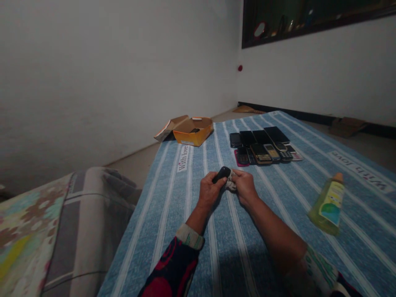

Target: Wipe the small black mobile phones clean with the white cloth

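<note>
My left hand (209, 189) is closed around a small black mobile phone (221, 174), its thumb lying along the near side. Pinched in my right hand (245, 186) is a crumpled pale cloth (230, 181) with dark marks, pressed against the phone's right edge. Both hands are held over the middle of the striped tablecloth. Beyond them lie several mobile phones (260, 153) in two rows, some with keypads and some with dark screens. The phone's lower part is hidden by my fingers.
An open yellow cardboard box (198, 139) with a dark item inside stands at the far left of the blue striped cloth (173, 198). A bottle of yellow-green liquid (328, 206) lies on the right. Left of the table is a grey draped cover (93, 231).
</note>
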Motion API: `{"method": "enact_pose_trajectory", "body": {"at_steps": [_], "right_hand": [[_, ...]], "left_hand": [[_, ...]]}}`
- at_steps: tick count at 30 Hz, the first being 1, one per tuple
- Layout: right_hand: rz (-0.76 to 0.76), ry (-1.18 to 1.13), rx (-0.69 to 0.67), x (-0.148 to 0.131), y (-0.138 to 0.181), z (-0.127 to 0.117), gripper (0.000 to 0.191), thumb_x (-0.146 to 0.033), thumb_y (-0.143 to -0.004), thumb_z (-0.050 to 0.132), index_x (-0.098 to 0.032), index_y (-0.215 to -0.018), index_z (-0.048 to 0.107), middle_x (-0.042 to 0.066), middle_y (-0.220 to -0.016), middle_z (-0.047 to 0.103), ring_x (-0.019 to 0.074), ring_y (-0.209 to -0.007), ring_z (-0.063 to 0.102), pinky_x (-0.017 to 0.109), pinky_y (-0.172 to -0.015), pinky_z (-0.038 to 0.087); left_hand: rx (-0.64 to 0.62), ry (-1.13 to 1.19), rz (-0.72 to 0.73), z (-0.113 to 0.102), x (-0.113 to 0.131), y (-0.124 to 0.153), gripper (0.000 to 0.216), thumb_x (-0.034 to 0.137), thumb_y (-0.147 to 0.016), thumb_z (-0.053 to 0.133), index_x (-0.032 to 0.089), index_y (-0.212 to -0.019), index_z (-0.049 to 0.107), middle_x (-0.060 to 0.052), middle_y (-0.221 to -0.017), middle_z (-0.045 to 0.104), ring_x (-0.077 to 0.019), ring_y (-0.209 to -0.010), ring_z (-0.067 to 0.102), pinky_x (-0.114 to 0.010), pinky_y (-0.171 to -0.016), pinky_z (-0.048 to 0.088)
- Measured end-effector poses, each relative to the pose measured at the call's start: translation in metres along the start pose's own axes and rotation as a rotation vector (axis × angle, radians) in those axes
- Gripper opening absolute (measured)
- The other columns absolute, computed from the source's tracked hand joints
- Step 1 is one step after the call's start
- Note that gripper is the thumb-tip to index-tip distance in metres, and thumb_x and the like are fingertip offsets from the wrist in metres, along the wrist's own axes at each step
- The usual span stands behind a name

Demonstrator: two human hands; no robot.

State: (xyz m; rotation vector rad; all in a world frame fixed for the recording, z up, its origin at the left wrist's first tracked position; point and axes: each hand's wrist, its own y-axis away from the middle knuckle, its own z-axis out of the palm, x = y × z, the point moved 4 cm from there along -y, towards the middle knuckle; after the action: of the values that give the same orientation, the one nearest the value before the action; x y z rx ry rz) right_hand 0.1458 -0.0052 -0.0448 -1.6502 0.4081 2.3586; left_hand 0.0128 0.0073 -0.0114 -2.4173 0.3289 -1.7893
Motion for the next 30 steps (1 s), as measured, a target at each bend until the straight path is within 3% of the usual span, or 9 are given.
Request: {"method": "enact_pose_trajectory", "body": {"at_steps": [7,14,21,25,30], "right_hand": [[0.066,-0.082,-0.114,0.005,0.019,0.019,0.014,-0.027,-0.059,0.065,-0.015,-0.065,0.068,-0.003,-0.052,0.054,0.0074,-0.043,0.044,0.02,-0.041,0.032],[0.094,-0.183,-0.326,-0.003,0.022,0.022,0.032,-0.031,-0.06,0.078,-0.013,-0.085,0.074,0.001,-0.066,0.066,0.0103,-0.052,0.056,0.022,-0.049,0.042],[0.065,-0.116,-0.334,-0.003,0.018,0.017,0.032,-0.033,-0.059,0.08,-0.015,-0.084,0.074,-0.001,-0.064,0.065,0.0106,-0.051,0.055,0.022,-0.049,0.041],[-0.032,0.041,-0.348,-0.01,0.011,0.008,0.024,-0.029,-0.064,0.071,-0.015,-0.084,0.073,-0.002,-0.065,0.065,0.0115,-0.054,0.054,0.024,-0.053,0.041],[-0.352,0.557,-0.401,-0.031,0.004,-0.004,0.016,-0.019,-0.07,0.06,-0.018,-0.082,0.071,-0.001,-0.074,0.064,0.0151,-0.069,0.057,0.027,-0.066,0.043]], "left_hand": [[0.113,-0.005,0.023,-0.002,0.003,0.0,0.021,0.034,-0.076,0.068,0.016,-0.087,0.072,-0.001,-0.079,0.066,-0.0174,-0.08,0.061,-0.029,-0.077,0.049],[0.162,0.118,0.017,-0.008,0.001,0.001,0.025,0.036,-0.076,0.067,0.016,-0.091,0.072,-0.002,-0.084,0.067,-0.0169,-0.082,0.061,-0.029,-0.079,0.049],[0.13,0.282,-0.05,-0.003,-0.003,0.003,0.031,0.037,-0.073,0.07,0.016,-0.095,0.073,-0.003,-0.088,0.072,-0.0172,-0.082,0.065,-0.029,-0.078,0.051],[0.069,0.326,-0.104,-0.001,-0.005,0.003,0.033,0.037,-0.07,0.074,0.014,-0.093,0.074,-0.003,-0.084,0.073,-0.0169,-0.077,0.066,-0.03,-0.074,0.053],[0.013,0.305,-0.074,-0.007,-0.005,-0.003,0.04,0.03,-0.062,0.079,0.017,-0.099,0.075,-0.006,-0.097,0.076,-0.0227,-0.09,0.068,-0.039,-0.085,0.055]]}}
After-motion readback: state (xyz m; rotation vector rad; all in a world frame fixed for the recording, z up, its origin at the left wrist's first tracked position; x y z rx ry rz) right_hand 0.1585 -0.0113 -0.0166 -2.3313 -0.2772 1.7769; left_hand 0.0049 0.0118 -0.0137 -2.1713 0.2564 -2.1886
